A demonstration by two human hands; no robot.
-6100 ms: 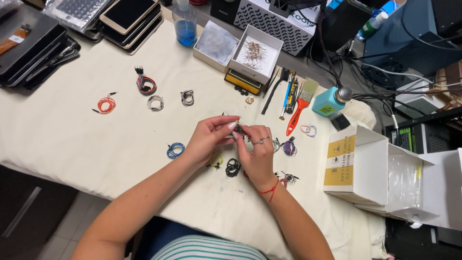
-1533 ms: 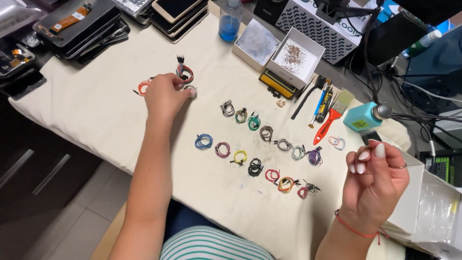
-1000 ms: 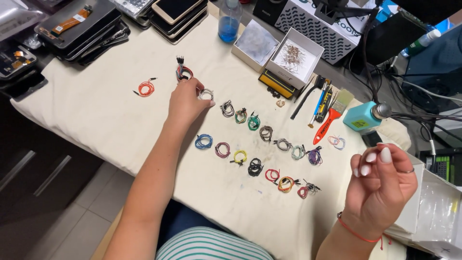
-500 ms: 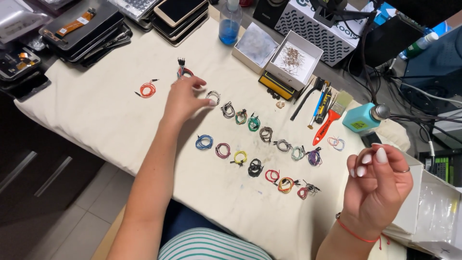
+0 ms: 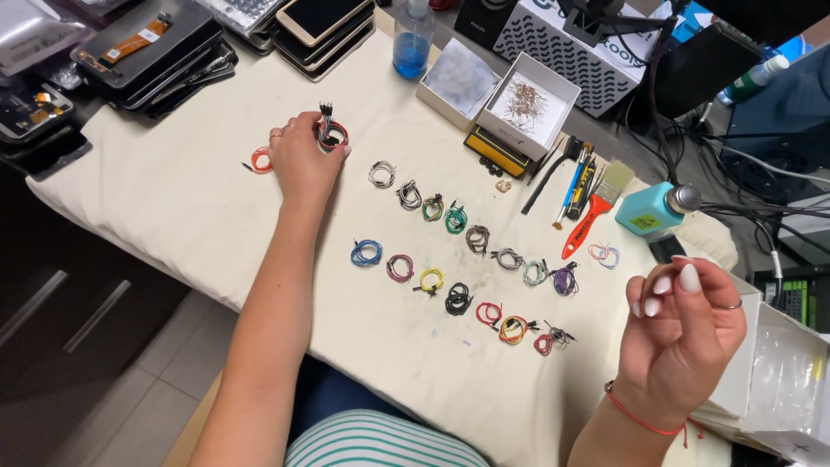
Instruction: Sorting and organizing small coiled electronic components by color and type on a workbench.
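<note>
The left hand (image 5: 298, 160) pinched a red-and-black wire coil (image 5: 331, 134), its black plug ends pointing away from the person. The right hand (image 5: 683, 337) was raised, fingers curled, holding nothing.

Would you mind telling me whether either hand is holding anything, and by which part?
The left hand has its fingertips on the red-and-black wire coil, at the coil's left edge on the cloth. The right hand is raised, fingers curled; nothing visible in its grip.
</note>
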